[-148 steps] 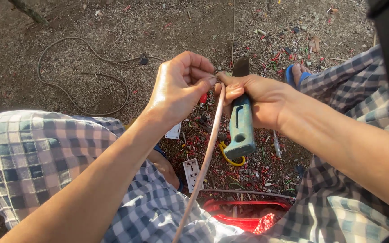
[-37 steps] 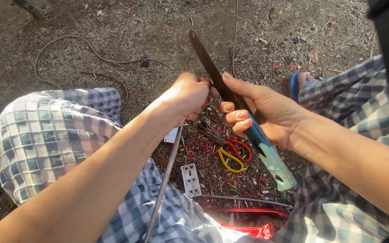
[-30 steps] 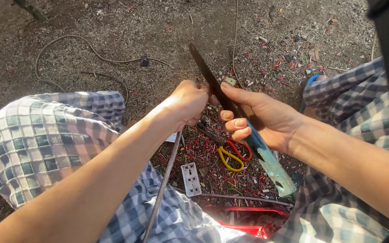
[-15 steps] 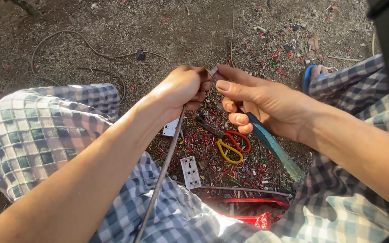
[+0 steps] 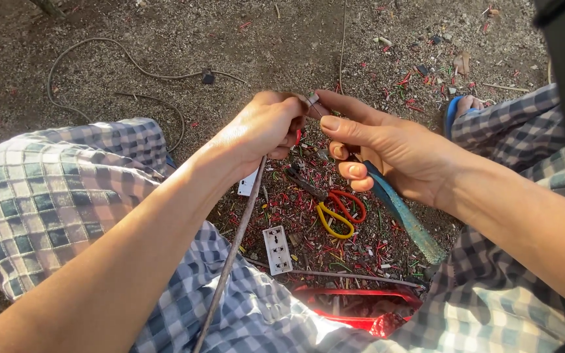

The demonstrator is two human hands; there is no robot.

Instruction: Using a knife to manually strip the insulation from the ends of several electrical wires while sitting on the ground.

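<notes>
My left hand (image 5: pixel 266 127) is closed around the top end of a long grey cable (image 5: pixel 233 248) that runs down across my checked lap. My right hand (image 5: pixel 387 150) holds a knife with a teal handle (image 5: pixel 403 216), the handle pointing down to the right. Its thumb and forefinger meet the cable's tip (image 5: pixel 312 101) next to my left fingers. The knife's blade is hidden behind my hands.
On the dirt between my legs lie pliers with red and yellow handles (image 5: pixel 331 209), a white socket plate (image 5: pixel 277 250), a red bag (image 5: pixel 361 307) and scattered red wire scraps. A thin grey cord (image 5: pixel 119 59) loops at the upper left. A foot in a blue sandal (image 5: pixel 462 108) rests at the right.
The knife has swung from blade-up to handle-down. My right fingers have moved onto the cable's tip, and both hands have come together.
</notes>
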